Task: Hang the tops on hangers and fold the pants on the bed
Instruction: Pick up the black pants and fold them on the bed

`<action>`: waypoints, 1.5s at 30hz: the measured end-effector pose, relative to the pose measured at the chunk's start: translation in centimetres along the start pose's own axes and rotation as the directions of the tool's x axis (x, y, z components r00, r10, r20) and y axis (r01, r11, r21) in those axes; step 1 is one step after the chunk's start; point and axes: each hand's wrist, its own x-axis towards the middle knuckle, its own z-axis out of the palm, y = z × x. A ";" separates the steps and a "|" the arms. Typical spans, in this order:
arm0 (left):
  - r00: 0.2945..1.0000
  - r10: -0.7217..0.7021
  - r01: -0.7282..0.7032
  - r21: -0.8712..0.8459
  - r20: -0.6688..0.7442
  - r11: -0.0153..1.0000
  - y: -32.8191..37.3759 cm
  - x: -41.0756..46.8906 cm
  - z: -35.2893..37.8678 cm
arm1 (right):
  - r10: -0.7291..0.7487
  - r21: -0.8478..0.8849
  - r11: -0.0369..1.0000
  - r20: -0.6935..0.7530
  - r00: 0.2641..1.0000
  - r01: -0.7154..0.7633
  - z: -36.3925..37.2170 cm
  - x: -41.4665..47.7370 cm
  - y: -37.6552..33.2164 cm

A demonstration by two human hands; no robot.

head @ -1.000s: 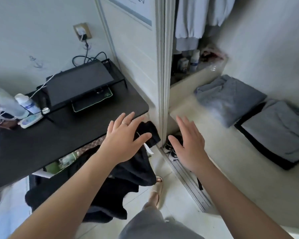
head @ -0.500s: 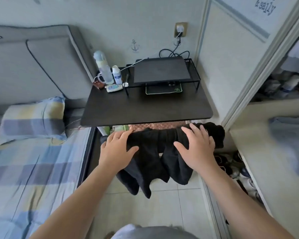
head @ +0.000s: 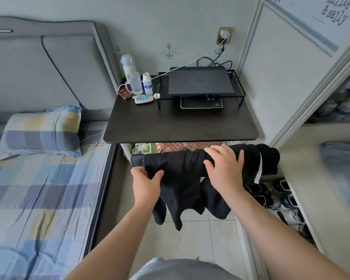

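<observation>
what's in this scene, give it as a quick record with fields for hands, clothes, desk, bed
left hand: grips the left edge of the clothes, thumb on top
right hand: rests flat on the clothes, fingers spread
clothes: black, draped over a support in front of the desk, ends hanging toward the floor
desk: dark top; laptop on a wire rack at the back, bottles at the back left
bed: to the left, plaid sheet, pillow at the head
shoes: on the floor to the right
</observation>
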 end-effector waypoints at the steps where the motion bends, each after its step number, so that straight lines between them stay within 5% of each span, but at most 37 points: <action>1: 0.998 -0.010 0.009 0.013 0.058 1.000 -0.2 0.1 -0.1 | -0.005 0.006 1.000 -0.003 1.000 0.005 0.0 0.0 -0.1; 6: 0.977 0.013 -0.026 0.059 0.211 0.998 0.6 0.2 -0.9 | -0.036 0.024 0.999 0.030 0.999 0.035 0.0 -0.3 -0.7; 13: 0.942 0.265 -0.199 -0.291 0.207 0.936 7.3 0.0 -6.0 | -0.119 0.076 0.991 0.137 0.983 0.110 -0.2 -0.7 -4.7; 22: 0.820 0.572 -0.475 -0.568 -0.010 0.672 19.9 0.8 -16.7 | -0.379 0.352 0.847 -0.127 0.917 0.399 -6.5 4.4 -16.0; 27: 0.767 0.617 -0.600 -0.540 -0.177 0.591 24.1 2.3 -26.4 | -0.466 0.680 0.576 -0.184 0.865 0.454 -11.6 6.3 -27.6; 37: 0.656 0.595 -0.754 -0.380 -0.465 0.535 27.5 3.4 -48.8 | -0.630 0.793 0.244 -0.307 0.713 0.558 -13.8 1.9 -49.1; 41: 0.587 0.613 -0.800 -0.267 -0.529 0.537 26.9 3.1 -56.3 | -0.691 0.861 0.156 -0.256 0.676 0.485 -11.4 0.2 -57.0; 45: 0.567 0.593 -0.791 -0.177 -0.572 0.586 23.5 3.5 -62.8 | -0.723 0.900 0.182 -0.150 0.674 0.396 -8.1 -1.2 -63.6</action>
